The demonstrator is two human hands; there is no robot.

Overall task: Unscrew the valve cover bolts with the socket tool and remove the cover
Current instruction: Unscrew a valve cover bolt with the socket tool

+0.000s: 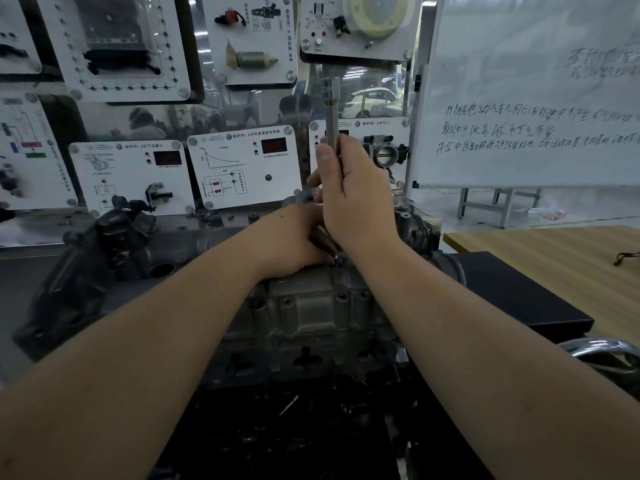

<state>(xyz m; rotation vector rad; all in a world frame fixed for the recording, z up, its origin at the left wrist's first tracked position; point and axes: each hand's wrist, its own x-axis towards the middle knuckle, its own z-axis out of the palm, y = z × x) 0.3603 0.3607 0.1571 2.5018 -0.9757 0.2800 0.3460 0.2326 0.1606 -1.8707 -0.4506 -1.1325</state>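
The grey metal valve cover (311, 303) lies in the middle of the engine block, with several bolt holes along its top. My right hand (353, 199) grips the long metal socket tool (332, 109), whose handle stands upright above the hand. The tool's lower end reaches down to a bolt (335, 260) at the cover's far edge. My left hand (294, 240) rests on the cover there, fingers curled around the tool's lower shaft next to the bolt. The fingertips of my left hand are hidden behind my right hand.
A black intake part (104, 244) sits left of the cover. Display panels (242, 164) with sensors stand behind the engine. A whiteboard (533, 98) stands at the right, above a wooden table (571, 258) and a black box (519, 296). A chrome ring (602, 351) lies at the right edge.
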